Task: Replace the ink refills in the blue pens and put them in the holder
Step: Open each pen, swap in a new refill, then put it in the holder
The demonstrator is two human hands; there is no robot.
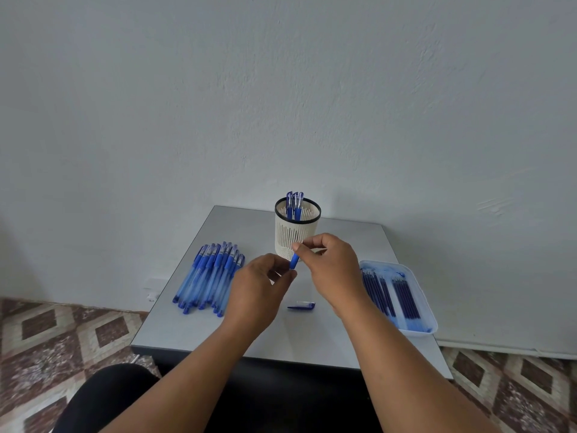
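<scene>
Two forearms reaching up from the bottom edge over a dark lap, meeting above the middle of the grey desk (193, 332). Left hand (259, 292) curled, fingertips pinching the lower end of a blue pen (294, 260); right hand (331, 264) curled too, thumb and forefinger pinching the upper end. Pen held tilted in the air, just in front of the holder's base; most of its barrel hidden behind the fingers, so hard to say whether whole or in parts. Below the hands, lying flat on the desk, a loose pen cap (301, 305). To the left, a pile of blue pens (208, 273), side by side, caps pointing away. To the right, a pale tray (418, 295) carrying rows of dark refills (402, 298), its near left part covered by the right wrist. Farther back, near the far edge, a white slotted holder (296, 228) with a black rim, upright, a few capped pens (295, 204) standing inside; lower front partly blocked by the right fingers. Behind all, a plain pale wall (281, 89); at both sides, patterned floor tiles (62, 332).
</scene>
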